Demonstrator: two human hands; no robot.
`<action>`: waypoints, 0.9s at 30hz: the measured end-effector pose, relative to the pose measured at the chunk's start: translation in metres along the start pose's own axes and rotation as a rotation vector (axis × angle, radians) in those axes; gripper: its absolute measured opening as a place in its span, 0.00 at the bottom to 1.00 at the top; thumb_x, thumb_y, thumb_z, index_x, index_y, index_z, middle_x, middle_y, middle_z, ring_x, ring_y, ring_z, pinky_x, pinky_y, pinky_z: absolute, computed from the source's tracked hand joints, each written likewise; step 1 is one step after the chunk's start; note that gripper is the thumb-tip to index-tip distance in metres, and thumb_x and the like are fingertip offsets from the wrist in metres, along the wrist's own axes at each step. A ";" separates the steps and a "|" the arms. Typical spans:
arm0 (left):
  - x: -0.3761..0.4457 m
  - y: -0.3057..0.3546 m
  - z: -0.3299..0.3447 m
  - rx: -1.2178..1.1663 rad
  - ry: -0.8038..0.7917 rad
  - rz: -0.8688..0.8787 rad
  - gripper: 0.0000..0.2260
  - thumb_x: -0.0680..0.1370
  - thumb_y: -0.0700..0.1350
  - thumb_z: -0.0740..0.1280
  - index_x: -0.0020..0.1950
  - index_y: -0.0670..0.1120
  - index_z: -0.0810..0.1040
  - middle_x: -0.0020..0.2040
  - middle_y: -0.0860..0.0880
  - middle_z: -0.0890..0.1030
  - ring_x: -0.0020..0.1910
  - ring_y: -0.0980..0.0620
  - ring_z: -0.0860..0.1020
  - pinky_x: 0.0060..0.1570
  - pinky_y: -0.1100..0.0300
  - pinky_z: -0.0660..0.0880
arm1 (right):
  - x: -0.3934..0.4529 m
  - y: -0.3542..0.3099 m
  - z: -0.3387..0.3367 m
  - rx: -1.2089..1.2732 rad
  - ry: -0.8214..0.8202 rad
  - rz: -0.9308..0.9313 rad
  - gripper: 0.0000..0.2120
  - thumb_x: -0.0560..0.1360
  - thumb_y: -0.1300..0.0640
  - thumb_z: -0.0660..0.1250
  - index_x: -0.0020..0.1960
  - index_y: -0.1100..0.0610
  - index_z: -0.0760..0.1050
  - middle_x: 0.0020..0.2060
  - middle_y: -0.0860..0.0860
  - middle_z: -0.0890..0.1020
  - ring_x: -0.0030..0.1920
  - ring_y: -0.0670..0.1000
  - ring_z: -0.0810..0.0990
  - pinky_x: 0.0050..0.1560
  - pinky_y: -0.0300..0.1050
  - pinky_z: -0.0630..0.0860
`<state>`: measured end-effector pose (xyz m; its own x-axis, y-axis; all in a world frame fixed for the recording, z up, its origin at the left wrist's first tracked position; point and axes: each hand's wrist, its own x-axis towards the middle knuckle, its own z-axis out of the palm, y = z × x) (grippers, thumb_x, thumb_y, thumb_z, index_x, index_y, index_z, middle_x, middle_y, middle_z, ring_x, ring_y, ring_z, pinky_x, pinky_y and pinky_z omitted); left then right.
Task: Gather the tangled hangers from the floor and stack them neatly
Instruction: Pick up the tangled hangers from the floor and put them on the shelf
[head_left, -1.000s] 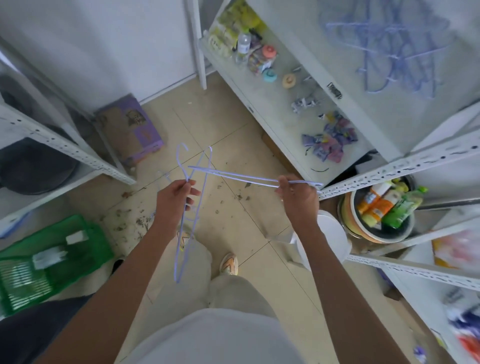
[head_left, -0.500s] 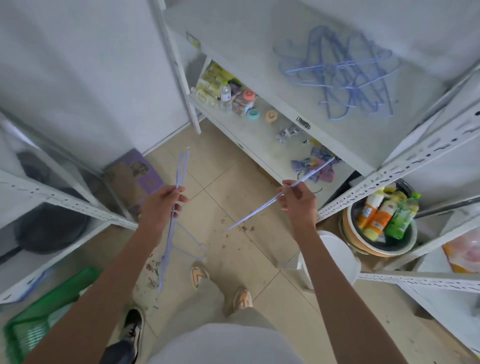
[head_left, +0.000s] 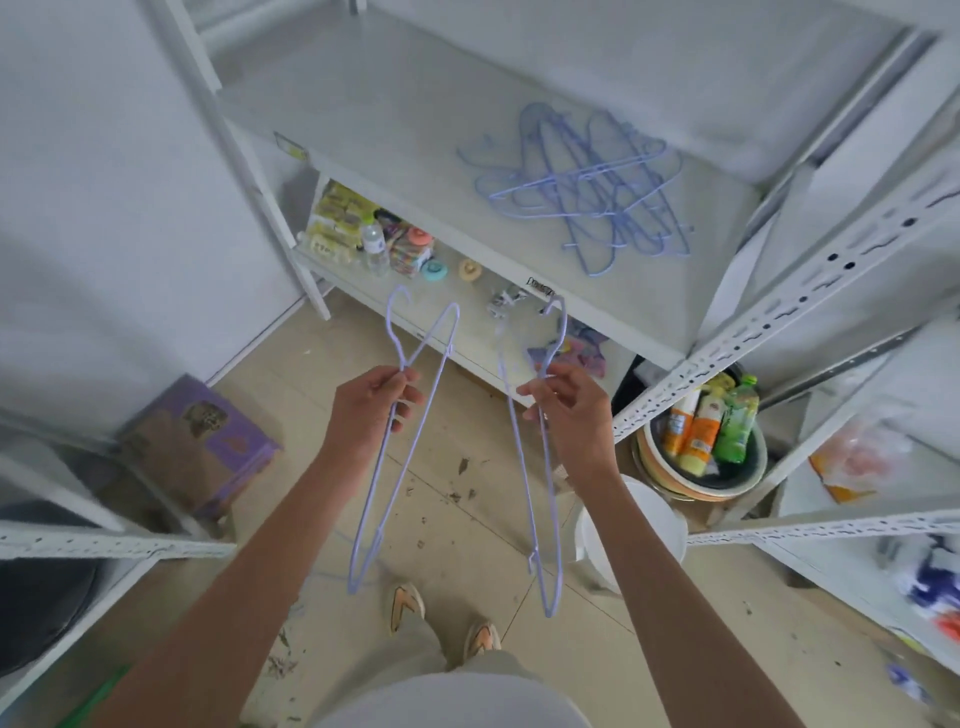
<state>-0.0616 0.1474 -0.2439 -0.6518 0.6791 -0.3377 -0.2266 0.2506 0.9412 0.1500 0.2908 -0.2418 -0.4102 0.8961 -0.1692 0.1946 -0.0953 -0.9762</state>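
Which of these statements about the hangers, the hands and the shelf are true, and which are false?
1. Each hand holds one purple hanger. True: the left hand grips one hanger, the right hand grips another hanger.
2. The two held hangers are tangled together. False: they hang apart.
3. A pile of hangers lies on the shelf. True.
4. The pile is stacked neatly. False: the hangers cross at many angles.
5. The bottles stand on the top shelf. False: they sit in a bowl low down.

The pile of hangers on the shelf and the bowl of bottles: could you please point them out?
pile of hangers (head_left: 582, 208), head view, crossing wires mid-pile.
bowl of bottles (head_left: 748, 480), head view, bowl's near rim.
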 end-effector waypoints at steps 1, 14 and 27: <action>0.006 0.005 0.002 0.007 -0.030 0.014 0.09 0.83 0.41 0.65 0.49 0.49 0.85 0.36 0.50 0.87 0.29 0.56 0.78 0.28 0.66 0.73 | 0.000 -0.006 0.004 0.006 0.007 -0.001 0.04 0.80 0.59 0.70 0.55 0.54 0.79 0.42 0.51 0.89 0.33 0.50 0.82 0.36 0.40 0.80; 0.107 0.064 0.011 0.073 -0.224 0.150 0.09 0.84 0.43 0.65 0.52 0.46 0.86 0.37 0.49 0.88 0.30 0.57 0.79 0.32 0.65 0.77 | 0.055 -0.049 0.052 0.033 0.148 -0.106 0.02 0.78 0.52 0.70 0.50 0.46 0.80 0.43 0.49 0.89 0.30 0.48 0.82 0.31 0.39 0.77; 0.250 0.159 0.029 0.050 -0.246 0.190 0.10 0.80 0.50 0.71 0.41 0.50 0.87 0.36 0.48 0.88 0.30 0.56 0.81 0.26 0.66 0.73 | 0.228 -0.083 0.051 0.382 0.308 -0.111 0.07 0.82 0.55 0.68 0.51 0.60 0.79 0.42 0.58 0.87 0.33 0.52 0.80 0.30 0.42 0.74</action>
<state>-0.2392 0.3769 -0.1789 -0.4832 0.8620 -0.1532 -0.0777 0.1321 0.9882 -0.0049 0.4807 -0.2060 -0.1166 0.9907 -0.0702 -0.1994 -0.0926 -0.9755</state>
